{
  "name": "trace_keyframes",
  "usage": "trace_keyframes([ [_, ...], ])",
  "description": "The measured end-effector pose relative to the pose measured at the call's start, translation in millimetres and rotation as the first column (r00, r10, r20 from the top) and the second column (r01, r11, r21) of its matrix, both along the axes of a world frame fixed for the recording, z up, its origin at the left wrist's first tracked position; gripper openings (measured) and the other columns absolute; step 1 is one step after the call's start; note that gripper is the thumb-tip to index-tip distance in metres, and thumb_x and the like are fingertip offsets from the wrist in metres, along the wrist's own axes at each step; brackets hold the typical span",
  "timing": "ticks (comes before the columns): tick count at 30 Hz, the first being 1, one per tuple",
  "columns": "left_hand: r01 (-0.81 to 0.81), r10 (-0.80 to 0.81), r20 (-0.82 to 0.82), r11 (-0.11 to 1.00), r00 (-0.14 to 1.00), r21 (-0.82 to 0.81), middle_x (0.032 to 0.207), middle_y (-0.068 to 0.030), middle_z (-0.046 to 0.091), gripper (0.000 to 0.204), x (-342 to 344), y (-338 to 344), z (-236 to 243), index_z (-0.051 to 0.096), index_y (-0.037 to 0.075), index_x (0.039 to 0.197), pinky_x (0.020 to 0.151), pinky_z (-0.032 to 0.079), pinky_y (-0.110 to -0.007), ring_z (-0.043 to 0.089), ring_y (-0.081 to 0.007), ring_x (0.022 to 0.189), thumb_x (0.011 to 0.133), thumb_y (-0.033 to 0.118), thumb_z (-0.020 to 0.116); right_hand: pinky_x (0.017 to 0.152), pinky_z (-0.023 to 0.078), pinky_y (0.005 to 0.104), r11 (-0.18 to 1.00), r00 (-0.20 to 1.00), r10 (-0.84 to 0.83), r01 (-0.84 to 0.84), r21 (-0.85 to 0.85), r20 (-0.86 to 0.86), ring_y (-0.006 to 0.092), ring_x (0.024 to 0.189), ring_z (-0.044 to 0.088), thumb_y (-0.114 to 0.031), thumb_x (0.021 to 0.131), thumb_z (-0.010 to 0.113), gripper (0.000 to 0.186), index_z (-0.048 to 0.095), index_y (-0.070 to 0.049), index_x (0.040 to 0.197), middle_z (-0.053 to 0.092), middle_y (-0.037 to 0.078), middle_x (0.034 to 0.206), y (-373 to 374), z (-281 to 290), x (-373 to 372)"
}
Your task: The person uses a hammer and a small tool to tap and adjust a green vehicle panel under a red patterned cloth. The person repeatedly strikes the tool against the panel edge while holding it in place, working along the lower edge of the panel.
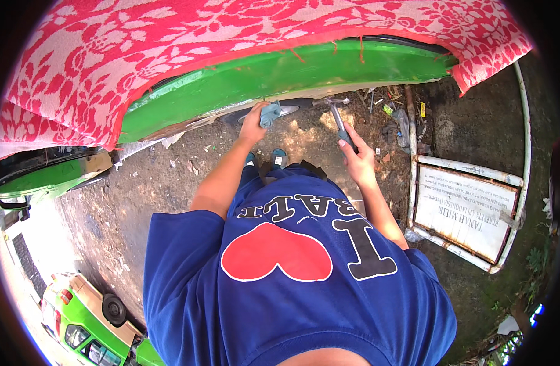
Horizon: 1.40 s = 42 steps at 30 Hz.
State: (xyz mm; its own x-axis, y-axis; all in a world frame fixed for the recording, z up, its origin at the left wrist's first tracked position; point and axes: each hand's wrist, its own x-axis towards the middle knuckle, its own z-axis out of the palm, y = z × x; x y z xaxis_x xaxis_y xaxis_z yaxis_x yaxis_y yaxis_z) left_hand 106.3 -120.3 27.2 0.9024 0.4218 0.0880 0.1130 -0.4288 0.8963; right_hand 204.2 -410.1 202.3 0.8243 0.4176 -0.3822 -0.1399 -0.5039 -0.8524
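My left hand (253,125) is closed round a bunched grey-blue cloth (269,114), close to the lower edge of a green car body (243,82). A hammer (337,117) with a metal shaft and dark grip is in my right hand (358,155). Its head points away from me, near the car's lower side. A red and pale floral cloth (188,36) covers the top of the car. Behind the grey-blue cloth, part of a wheel (290,109) shows under the body.
On the right, a white signboard in a rusty metal frame (463,201) lies on the dirt ground (151,189). Litter and a plastic bag (402,127) lie beside its pole. Another green vehicle (90,323) stands at the lower left. My shoes (279,158) are below my hands.
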Motion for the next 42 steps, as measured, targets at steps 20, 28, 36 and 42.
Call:
trace_keyframes([
  [20, -0.055, 0.055, 0.011, 0.998, 0.998, -0.044, 0.11, -0.0211, 0.069, 0.032, 34, 19, -4, 0.064, 0.005, 0.116, 0.083, 0.054, -0.043, 0.066, -0.0417, 0.101, 0.084, 0.008, 0.065, 0.074, 0.052, 0.0346, 0.908, 0.763, 0.359, -0.419, -0.012, 0.538, 0.0253, 0.078, 0.066, -0.009, 0.093, 0.068, 0.047, 0.06, -0.011, 0.138, 0.066, 0.015, 0.095, 69, -8, -15],
  [28, -0.148, 0.164, -0.141, 0.982, 0.976, 0.114, 0.109, -0.0208, 0.07, 0.036, -5, 11, -52, 0.063, 0.005, 0.123, 0.091, 0.052, -0.045, 0.065, -0.0425, 0.106, 0.088, 0.012, 0.064, 0.07, 0.052, 0.0369, 0.909, 0.776, 0.409, -0.394, -0.137, 0.481, 0.028, 0.071, 0.061, -0.009, 0.092, 0.068, 0.047, 0.061, -0.015, 0.139, 0.062, 0.013, 0.084, 61, -63, -4],
  [36, 0.001, 0.009, -0.098, 0.994, 0.995, 0.105, 0.131, -0.0109, 0.061, 0.035, -2, -2, -13, 0.066, 0.006, 0.112, 0.087, 0.054, -0.045, 0.064, -0.0399, 0.102, 0.077, 0.0, 0.064, 0.077, 0.05, 0.0305, 0.978, 0.917, 0.205, -0.206, -0.034, 0.343, 0.0191, 0.077, 0.061, -0.011, 0.093, 0.068, 0.047, 0.061, -0.017, 0.139, 0.065, 0.012, 0.089, 30, -41, -6],
  [42, 0.019, -0.014, -0.066, 0.996, 0.998, 0.083, 0.13, -0.0113, 0.061, 0.035, 6, 1, -8, 0.066, 0.007, 0.113, 0.088, 0.054, -0.045, 0.064, -0.0399, 0.104, 0.079, 0.001, 0.063, 0.083, 0.051, 0.0312, 0.98, 0.926, 0.198, -0.195, -0.044, 0.32, 0.0205, 0.085, 0.065, -0.013, 0.093, 0.068, 0.048, 0.06, -0.018, 0.14, 0.068, 0.014, 0.096, 26, -42, -10],
])
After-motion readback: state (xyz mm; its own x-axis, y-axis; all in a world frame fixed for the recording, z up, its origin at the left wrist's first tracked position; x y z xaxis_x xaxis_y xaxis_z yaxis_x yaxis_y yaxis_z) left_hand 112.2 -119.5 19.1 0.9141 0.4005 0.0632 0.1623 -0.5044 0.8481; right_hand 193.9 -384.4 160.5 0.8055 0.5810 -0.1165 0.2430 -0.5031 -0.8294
